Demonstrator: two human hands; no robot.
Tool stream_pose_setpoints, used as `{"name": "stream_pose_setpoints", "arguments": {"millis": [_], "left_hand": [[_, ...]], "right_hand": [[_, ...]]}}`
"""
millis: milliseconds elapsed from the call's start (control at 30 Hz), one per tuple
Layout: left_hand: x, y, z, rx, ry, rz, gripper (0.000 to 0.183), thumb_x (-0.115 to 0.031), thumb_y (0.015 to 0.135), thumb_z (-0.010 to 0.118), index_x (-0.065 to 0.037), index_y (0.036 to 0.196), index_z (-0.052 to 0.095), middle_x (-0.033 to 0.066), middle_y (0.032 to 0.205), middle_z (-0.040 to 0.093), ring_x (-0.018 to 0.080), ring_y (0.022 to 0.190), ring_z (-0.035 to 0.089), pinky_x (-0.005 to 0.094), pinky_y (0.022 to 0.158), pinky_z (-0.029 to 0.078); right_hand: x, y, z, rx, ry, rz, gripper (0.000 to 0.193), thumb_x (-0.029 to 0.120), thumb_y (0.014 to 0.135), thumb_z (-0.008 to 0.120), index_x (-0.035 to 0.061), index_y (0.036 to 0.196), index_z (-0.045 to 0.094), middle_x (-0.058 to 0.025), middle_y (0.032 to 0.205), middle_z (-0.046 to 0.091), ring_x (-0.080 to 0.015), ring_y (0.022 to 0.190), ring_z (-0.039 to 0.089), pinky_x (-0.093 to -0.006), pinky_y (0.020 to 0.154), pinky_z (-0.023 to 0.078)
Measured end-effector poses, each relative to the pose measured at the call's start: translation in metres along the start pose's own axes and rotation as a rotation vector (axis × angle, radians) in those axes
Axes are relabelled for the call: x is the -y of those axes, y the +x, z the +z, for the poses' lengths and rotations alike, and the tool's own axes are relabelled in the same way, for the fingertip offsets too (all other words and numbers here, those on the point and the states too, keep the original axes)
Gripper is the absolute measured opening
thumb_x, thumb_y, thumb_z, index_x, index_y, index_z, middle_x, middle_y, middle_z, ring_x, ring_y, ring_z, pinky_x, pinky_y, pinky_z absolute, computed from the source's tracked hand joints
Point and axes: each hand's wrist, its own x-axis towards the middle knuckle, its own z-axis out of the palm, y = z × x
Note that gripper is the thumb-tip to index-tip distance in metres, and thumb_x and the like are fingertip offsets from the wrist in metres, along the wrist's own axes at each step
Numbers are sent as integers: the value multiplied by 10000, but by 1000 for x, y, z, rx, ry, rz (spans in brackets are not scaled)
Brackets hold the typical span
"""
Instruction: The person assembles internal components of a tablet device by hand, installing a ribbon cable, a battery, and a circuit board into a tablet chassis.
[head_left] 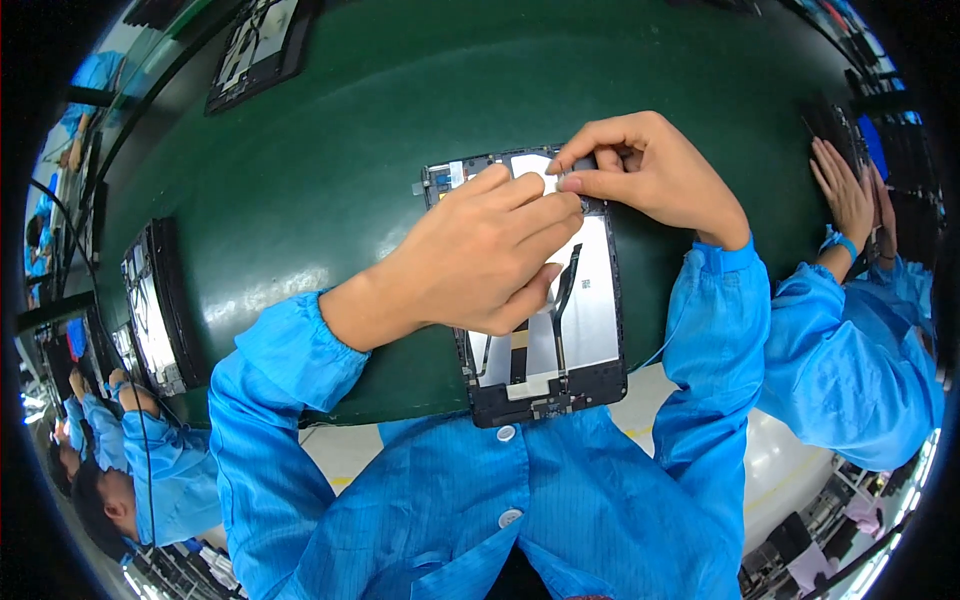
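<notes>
In front of me an opened tablet [600, 290] lies on the green table, its inner side up. It has a black frame, a silvery inner plate and a dark flat cable [563, 310] running down it. My left hand [480, 250] lies over its left and middle part with the fingers curled in. Whatever those fingers hold, if anything, is hidden. Over the tablet's upper right part, my right hand [655, 180] has thumb and forefinger pinched together, close to the left fingertips. What sits in that pinch is too small to name.
The green table [400, 90] spans the view. A stack of similar tablets [160, 300] stands at the left, and another opened tablet [262, 45] lies at the far left. At the right, a co-worker's hands [850, 200] are near dark parts. More people sit along the left side.
</notes>
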Motion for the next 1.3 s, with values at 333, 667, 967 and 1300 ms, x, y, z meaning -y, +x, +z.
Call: {"name": "stream_pose_setpoints", "arguments": {"millis": [333, 667, 967, 1300], "left_hand": [[-9, -1, 7, -15, -26, 6, 567, -244, 835, 735, 60, 1312, 708, 182, 1322, 695, 308, 1031, 621, 442, 882, 478], [0, -8, 2, -48, -34, -6, 576, -240, 823, 752, 66, 1308, 703, 160, 1274, 690, 296, 993, 601, 438, 878, 473], [1, -9, 11, -114, -27, 30, 528, -198, 761, 765, 60, 1220, 729, 142, 1272, 699, 285, 960, 594, 433, 857, 471], [23, -38, -16, -426, -62, -16, 210, -85, 918, 612, -18, 1027, 779, 151, 1173, 769, 305, 949, 660, 426, 860, 502]], "right_hand": [[8, -21, -3, 272, 237, 306, 756, 42, 1034, 689, 159, 1723, 401, -40, 663, 660, -76, 475, 566, -250, 422, 364], [20, 0, -7, 356, 365, 384, 738, 11, 1029, 656, 123, 1705, 382, -66, 675, 678, -94, 489, 639, -235, 410, 471], [18, -5, -3, 299, 369, 381, 742, 13, 1010, 677, 107, 1688, 392, -61, 633, 665, -111, 466, 644, -239, 402, 490], [17, -9, 3, 240, 325, 394, 678, 103, 1013, 706, 135, 1649, 475, -32, 610, 650, -101, 447, 626, -229, 368, 455]]}}
